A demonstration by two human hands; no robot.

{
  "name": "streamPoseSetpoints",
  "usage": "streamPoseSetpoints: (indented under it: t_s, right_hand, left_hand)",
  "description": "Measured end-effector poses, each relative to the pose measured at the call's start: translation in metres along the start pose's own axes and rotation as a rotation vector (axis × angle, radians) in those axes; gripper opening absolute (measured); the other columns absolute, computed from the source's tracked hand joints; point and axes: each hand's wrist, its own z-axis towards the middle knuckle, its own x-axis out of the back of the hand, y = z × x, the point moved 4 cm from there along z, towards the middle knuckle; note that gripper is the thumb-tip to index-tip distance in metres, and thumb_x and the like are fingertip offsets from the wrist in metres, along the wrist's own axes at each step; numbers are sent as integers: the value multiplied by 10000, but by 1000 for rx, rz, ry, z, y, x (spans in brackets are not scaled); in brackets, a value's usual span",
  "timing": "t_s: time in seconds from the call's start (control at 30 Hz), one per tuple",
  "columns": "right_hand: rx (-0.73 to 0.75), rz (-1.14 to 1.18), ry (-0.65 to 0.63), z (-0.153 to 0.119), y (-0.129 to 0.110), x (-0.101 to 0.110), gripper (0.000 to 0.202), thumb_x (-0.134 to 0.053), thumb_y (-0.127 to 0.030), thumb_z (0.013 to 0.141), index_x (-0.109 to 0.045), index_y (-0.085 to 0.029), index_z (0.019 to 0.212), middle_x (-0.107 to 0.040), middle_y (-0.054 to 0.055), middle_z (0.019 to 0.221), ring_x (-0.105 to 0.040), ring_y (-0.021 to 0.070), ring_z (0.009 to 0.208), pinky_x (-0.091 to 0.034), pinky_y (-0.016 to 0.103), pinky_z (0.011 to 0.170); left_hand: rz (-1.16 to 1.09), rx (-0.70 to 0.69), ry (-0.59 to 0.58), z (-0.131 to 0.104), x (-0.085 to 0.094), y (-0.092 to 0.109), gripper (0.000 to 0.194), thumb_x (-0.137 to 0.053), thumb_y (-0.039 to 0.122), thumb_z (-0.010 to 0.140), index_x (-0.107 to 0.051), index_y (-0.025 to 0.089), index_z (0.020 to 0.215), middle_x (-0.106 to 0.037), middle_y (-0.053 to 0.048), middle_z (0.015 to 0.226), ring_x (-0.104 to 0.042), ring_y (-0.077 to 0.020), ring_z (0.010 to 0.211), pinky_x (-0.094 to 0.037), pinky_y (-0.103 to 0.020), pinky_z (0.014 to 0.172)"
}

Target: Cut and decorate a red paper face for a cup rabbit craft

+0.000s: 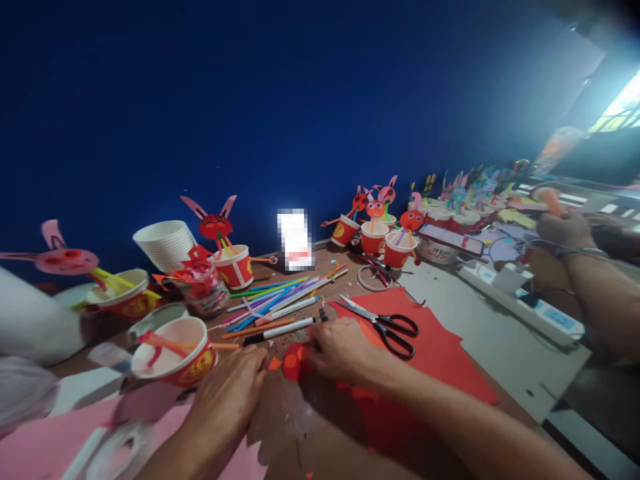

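My right hand [337, 343] is closed at the edge of a red paper disc [294, 365] with lighter orange-red circles on it; its fingers cover part of the disc. My left hand [230, 383] rests on the brown table, fingers curled together beside a small orange-red paper scrap [274, 364]. Whatever those left fingers hold, if anything, is hidden. Red paper sheets [440, 373] lie under and beyond my right forearm, with black-handled scissors [385, 323] on top. A white marker [285, 330] with a black end lies just beyond both hands.
Coloured sticks [285, 297] lie ahead. A red paper cup [193, 367] stands by my left wrist. Paper-cup rabbit figures [215, 227] stand along the blue wall near stacked white cups [163, 243]. A power strip [520, 303] and another person's hand [563, 227] are at right.
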Motion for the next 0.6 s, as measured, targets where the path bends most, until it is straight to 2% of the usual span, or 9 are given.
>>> streamPoseSetpoints:
  t_s: [0.2, 0.27, 0.37, 0.5, 0.6]
  right_hand:
    - [20, -2, 70, 2, 5, 0, 184, -530, -292, 889, -629, -139, 867, -677, 30, 848, -640, 160, 766, -501, 329, 689]
    - [21, 13, 122, 3, 6, 2, 165, -515, -242, 865, -646, -150, 827, -701, 65, 822, -654, 193, 756, -453, 293, 625]
    - [20, 47, 191, 4, 6, 4, 193, -475, -235, 846, -657, -174, 825, -722, 80, 773, -666, 216, 725, -354, 271, 545]
    - [25, 80, 249, 5, 6, 3, 220, -458, -292, 854, -651, -187, 851, -728, 65, 734, -662, 212, 681, -281, 272, 519]
    - [29, 95, 267, 6, 6, 1, 216, -466, -312, 855, -645, -193, 832, -724, 53, 710, -655, 207, 651, -258, 268, 511]
  left_hand:
    - [-49, 22, 91, -14, 5, -4, 227, -359, 113, 849, -580, 154, 818, -617, -104, 911, -576, -237, 893, -393, -334, 766]
    - [-59, 27, 113, -20, 7, -6, 242, -344, 115, 865, -578, 163, 826, -616, -85, 914, -568, -206, 905, -384, -304, 795]
    - [-75, 30, 120, -26, 8, -9, 215, -384, 152, 867, -577, 167, 774, -616, -65, 860, -574, -189, 835, -394, -280, 745]
    - [-98, 34, 162, -24, 2, -13, 166, -436, 210, 849, -574, 174, 764, -610, -61, 853, -569, -205, 818, -391, -290, 701]
    - [-125, 33, 187, -19, -3, -17, 107, -462, 192, 816, -568, 181, 808, -608, -50, 846, -567, -207, 812, -384, -291, 687]
